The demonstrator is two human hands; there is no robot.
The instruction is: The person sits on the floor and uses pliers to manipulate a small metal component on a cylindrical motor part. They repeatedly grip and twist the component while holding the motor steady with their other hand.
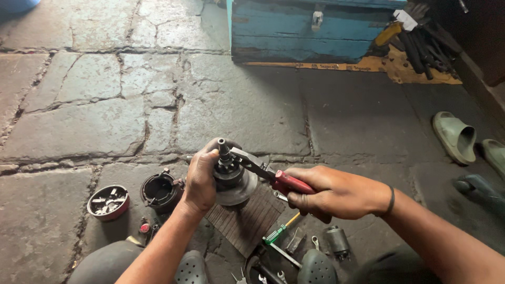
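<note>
Soft, even daylight lit the grey stone-slab floor (105, 105), brightest toward ten o'clock. Shade deepened toward two o'clock, behind the worn blue wooden chest (305, 31). Shadows stayed faint, without glare. Focus was sharp centrally; edges bowed slightly and softened.

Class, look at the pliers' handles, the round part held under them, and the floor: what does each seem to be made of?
Pliers: grips look like smooth red plastic or rubber coating; the jaws are bare grey metal.
Round part, held by the left hand: dull, dark grey metal, apparently steel, grimy.
Floor: rough grey stone slabs with cracked joints.
The right hand grips the pliers.
</note>
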